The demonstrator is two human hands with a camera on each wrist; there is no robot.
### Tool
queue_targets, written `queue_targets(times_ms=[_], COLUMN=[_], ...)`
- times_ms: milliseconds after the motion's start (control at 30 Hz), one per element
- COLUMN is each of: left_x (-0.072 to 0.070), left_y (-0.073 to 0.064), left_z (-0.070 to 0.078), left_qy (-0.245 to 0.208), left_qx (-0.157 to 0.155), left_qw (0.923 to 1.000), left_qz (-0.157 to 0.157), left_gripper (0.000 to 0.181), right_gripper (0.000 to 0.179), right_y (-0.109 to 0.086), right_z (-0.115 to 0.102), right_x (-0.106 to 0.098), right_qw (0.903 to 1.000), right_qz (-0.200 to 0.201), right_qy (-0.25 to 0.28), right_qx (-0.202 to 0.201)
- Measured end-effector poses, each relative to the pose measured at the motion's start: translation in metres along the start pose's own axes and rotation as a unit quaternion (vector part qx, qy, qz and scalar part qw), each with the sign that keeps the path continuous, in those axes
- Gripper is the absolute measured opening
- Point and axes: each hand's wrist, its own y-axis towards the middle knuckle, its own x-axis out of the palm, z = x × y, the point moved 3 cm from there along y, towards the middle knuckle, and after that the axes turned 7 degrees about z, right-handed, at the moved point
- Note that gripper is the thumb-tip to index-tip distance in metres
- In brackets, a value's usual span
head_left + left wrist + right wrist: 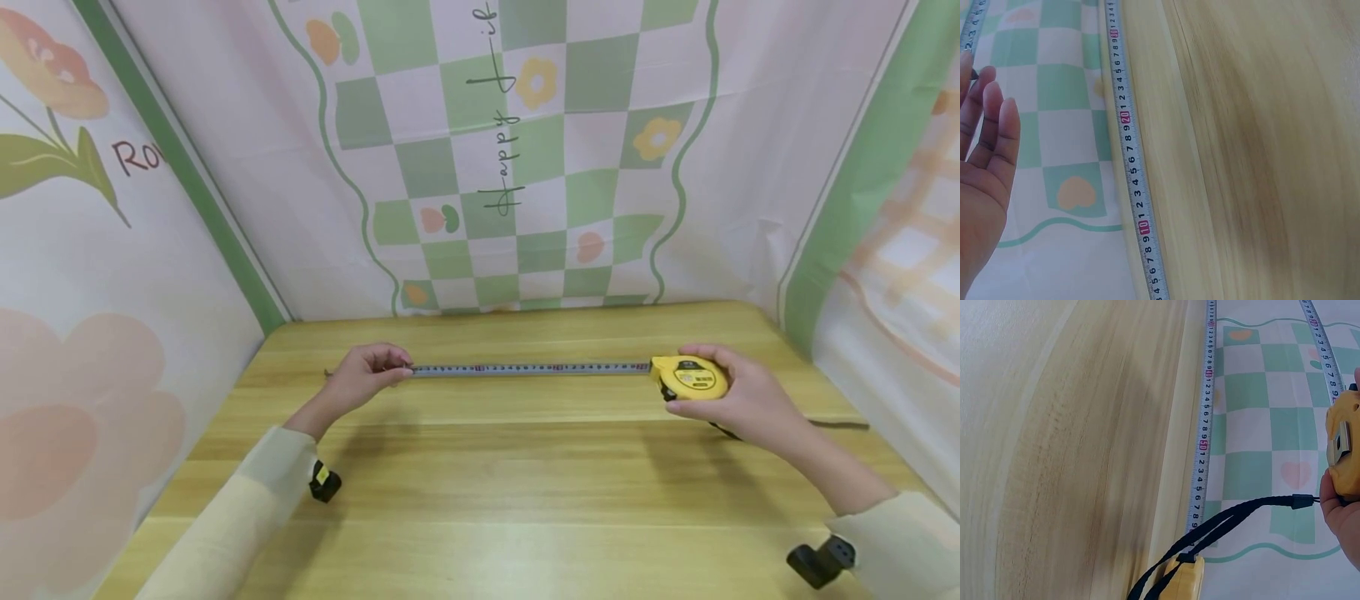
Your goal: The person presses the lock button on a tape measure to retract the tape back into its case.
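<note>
In the head view my left hand [358,379] pinches the free end of a steel tape blade [525,369] between thumb and fingers. The blade runs level to a yellow tape measure [693,378], which my right hand [750,404] grips at its right side. The case mouth sits just past the blade's red 30 mark. Both hands are held above the table. A black wrist strap [1254,503] hangs from the held case. In the wrist views a second extended blade [1125,119] lies on the wood, leading to another yellow case [1184,581], partly cut off.
The light wooden table [487,500] meets patterned curtains [517,167] at its back and sides. Small black wrist cameras hang below both sleeves; one is the left device [325,481]. A thin dark strip [840,424] lies near the table's right edge.
</note>
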Motion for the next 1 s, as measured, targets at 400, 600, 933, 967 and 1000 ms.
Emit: queue_targets(times_ms=[400,600,933,967,1000], left_x=[0.0023,0.0034,0.005,0.0054,0.0058], left_y=[-0.0002,0.0,0.0026,0.0029,0.0032], left_z=[0.0031,0.0038,-0.0001,-0.0006,-0.0008], left_qy=[0.005,0.004,0.004,0.003,0.003], left_qx=[0.001,0.008,0.009,0.008,0.008], left_qw=[1.0,0.9999,0.9999,0.9999,0.9999], left_qz=[-0.004,-0.008,-0.009,-0.01,-0.011], left_gripper=[0.014,0.013,0.013,0.013,0.013], right_gripper=[0.079,0.079,0.08,0.08,0.08], right_y=[0.0007,0.0007,0.0001,0.0002,0.0002], right_z=[-0.0011,-0.0034,-0.005,-0.0052,-0.0052], right_x=[0.0028,0.0043,0.0062,0.0065,0.007], right_qw=[0.9999,0.9999,0.9999,0.9999,0.9999], right_qz=[-0.01,-0.013,-0.01,-0.01,-0.01], right_qy=[-0.003,-0.001,0.003,0.003,0.003], right_qx=[0.006,0.009,0.01,0.009,0.009])
